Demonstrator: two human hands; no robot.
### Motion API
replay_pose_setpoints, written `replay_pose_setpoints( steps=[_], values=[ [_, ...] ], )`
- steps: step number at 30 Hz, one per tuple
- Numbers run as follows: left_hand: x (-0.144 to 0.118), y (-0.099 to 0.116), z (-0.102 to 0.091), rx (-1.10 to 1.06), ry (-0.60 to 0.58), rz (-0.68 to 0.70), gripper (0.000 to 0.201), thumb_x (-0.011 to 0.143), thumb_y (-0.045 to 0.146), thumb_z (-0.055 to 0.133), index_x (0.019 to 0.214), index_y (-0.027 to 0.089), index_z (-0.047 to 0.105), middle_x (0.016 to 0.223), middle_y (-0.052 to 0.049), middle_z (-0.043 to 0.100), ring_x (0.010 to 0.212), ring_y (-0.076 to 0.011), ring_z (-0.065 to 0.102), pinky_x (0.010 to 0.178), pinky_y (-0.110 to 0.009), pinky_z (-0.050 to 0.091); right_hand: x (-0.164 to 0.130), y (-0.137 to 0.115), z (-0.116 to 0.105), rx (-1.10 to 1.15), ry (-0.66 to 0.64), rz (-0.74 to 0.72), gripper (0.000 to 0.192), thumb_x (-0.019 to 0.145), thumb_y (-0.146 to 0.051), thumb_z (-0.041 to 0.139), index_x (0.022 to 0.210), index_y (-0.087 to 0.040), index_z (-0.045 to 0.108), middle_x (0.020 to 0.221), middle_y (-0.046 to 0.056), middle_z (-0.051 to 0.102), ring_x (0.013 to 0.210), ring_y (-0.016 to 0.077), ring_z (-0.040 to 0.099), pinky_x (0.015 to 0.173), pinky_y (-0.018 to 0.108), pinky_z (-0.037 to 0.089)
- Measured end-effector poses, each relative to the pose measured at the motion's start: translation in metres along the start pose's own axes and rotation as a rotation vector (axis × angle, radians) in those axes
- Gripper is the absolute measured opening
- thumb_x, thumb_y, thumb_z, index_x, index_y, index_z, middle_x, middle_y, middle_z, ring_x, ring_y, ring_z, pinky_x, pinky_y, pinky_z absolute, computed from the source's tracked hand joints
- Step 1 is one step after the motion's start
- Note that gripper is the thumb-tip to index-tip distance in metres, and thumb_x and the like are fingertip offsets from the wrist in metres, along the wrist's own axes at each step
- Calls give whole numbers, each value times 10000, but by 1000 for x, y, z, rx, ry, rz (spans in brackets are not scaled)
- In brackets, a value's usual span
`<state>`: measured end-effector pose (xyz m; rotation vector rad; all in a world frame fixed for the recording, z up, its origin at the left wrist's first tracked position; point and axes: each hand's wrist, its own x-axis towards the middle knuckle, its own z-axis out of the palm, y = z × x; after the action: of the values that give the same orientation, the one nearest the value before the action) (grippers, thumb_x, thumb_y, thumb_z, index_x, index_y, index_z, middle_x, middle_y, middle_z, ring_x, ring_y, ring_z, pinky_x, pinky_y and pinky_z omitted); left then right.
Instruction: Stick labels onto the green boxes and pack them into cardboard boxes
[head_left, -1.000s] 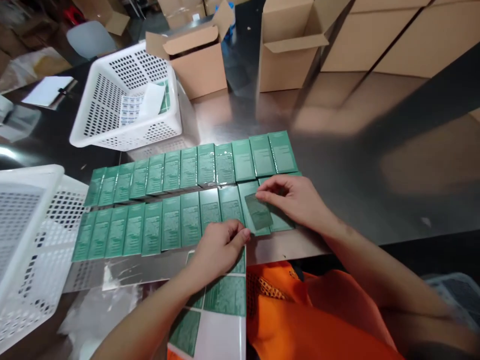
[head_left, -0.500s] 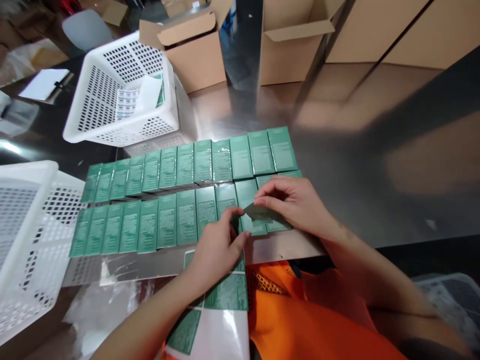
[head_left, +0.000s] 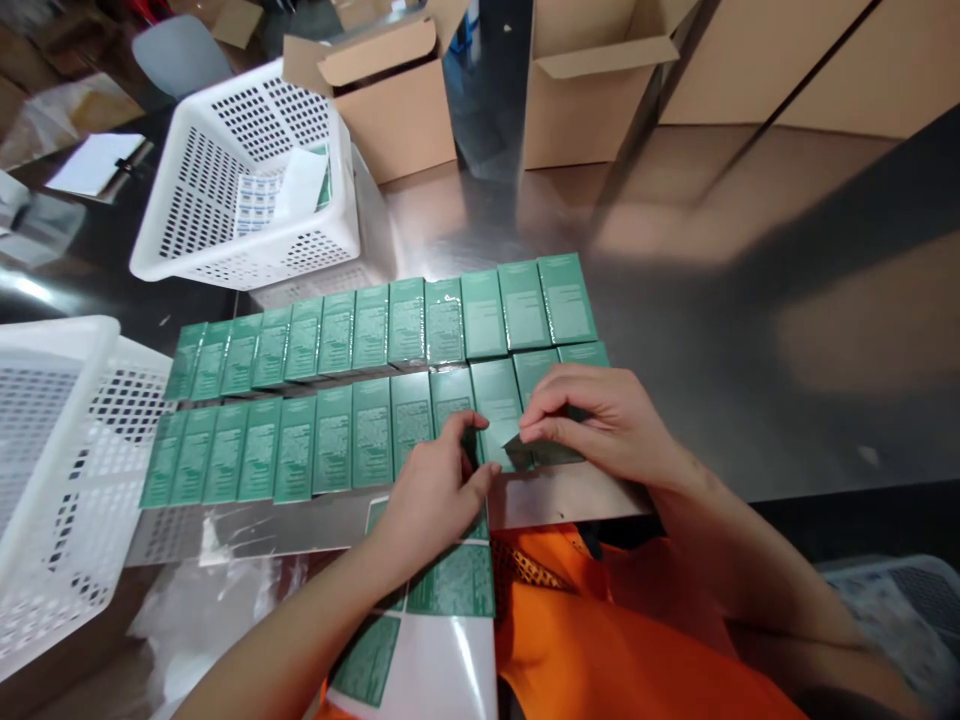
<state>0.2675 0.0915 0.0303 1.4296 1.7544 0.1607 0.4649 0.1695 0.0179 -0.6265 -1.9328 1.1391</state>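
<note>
Beyond my work stands a white perforated basket (head_left: 247, 190) holding label sheets (head_left: 259, 203); another white basket (head_left: 52, 480) sits at my left. Open cardboard boxes (head_left: 390, 100) line the steel table's (head_left: 750, 350) far edge.

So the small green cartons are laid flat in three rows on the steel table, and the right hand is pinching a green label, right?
Not three. The head view shows two rows of small green cartons on the steel table. The right hand does pinch a green label.

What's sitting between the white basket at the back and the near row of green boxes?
In the head view, the far row of green boxes lies between the white basket and the near row of green boxes.
</note>
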Motion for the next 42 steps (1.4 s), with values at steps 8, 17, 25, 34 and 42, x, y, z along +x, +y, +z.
replay_pose_setpoints(
  steps=[8,17,25,34,42],
  values=[
    [2,-2,1,-11,-2,-1,405,849,281,612,1242,255,516,613,62,614,581,-184,544,598,-279,325,-1,0,-7,110,107,-33,131,883,-309,736,780,-231,719,711,-9,675,651,125,607,610,255,481],
    [-3,-12,-12,-272,-169,77,373,851,487,636,1093,204,617,548,77,536,502,-130,444,522,-250,283,6,6,6,320,258,496,287,712,-447,844,745,-192,717,653,-10,646,550,106,521,523,237,436],
    [-4,-14,-6,-220,-72,83,385,917,497,516,685,195,573,560,39,508,542,-129,431,554,-261,300,5,12,19,122,216,477,183,799,-373,772,817,-192,751,727,14,694,635,133,572,598,264,450],
    [1,-7,-3,-18,-74,13,375,932,438,475,659,205,583,592,-2,595,583,-163,495,594,-295,278,5,16,27,-337,141,368,94,892,-220,708,806,-184,718,765,5,669,686,134,574,651,266,410],
    [5,5,-4,121,-96,16,357,938,378,468,662,204,611,605,-27,618,573,-179,505,589,-307,226,2,20,32,-443,118,371,128,930,-258,657,824,-201,701,820,24,681,725,160,587,678,289,410]
  ],
)
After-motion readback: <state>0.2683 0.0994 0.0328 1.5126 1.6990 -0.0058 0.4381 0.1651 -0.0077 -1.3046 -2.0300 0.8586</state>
